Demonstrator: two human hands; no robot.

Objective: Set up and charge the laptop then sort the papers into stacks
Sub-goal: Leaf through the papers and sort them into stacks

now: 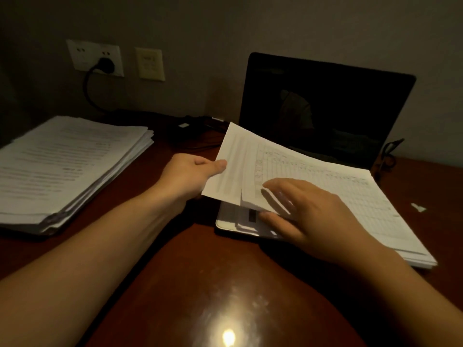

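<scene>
An open laptop (323, 106) with a dark screen stands at the back right of the desk. A pile of ruled, table-printed papers (350, 196) lies over its keyboard. My left hand (190, 174) pinches the left edge of a lifted sheet (230, 166) from that pile, thumb on top. My right hand (305, 211) rests on the pile's near left corner, its fingers riffling the sheet edges. A thick stack of text-printed papers (67, 166) lies at the left of the desk.
A black plug (106, 65) sits in a white wall socket (95, 57), and its cable (193, 121) runs along the desk's back toward the laptop. A second wall plate (150, 63) is beside it. A paper scrap (418, 207) lies at right on the glossy brown desk (200, 284).
</scene>
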